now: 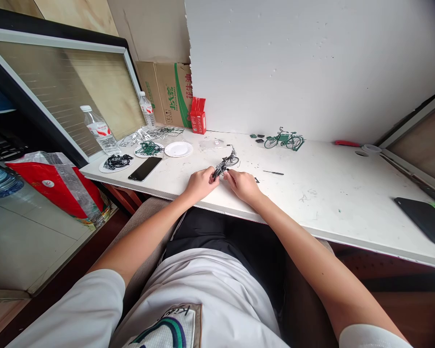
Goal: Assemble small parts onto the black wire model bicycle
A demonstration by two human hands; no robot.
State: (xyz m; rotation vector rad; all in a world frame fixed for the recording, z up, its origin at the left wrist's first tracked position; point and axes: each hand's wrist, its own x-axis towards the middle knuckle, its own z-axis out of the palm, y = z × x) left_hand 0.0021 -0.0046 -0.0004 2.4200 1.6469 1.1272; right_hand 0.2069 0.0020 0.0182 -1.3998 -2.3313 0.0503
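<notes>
A small black model bicycle (229,161) is between my hands near the table's front edge, its front wheel and handlebar pointing away from me. My left hand (202,183) is closed around its rear end. On the other side, my right hand (242,185) pinches at the rear part too, thumb and finger pressed together; whether a small part sits between them is hidden. A tiny black piece (256,180) lies beside my right hand. Further right rests a thin dark tool (273,172), like a small screwdriver. A finished-looking green model bicycle (284,139) stands at the back.
On the white table (333,193) at left are a black phone (145,168), an empty paper plate (179,149), plates of black parts (118,162) and green parts (149,148), and water bottles (100,131). A red box (198,116) stands behind; a black device (422,220) lies far right.
</notes>
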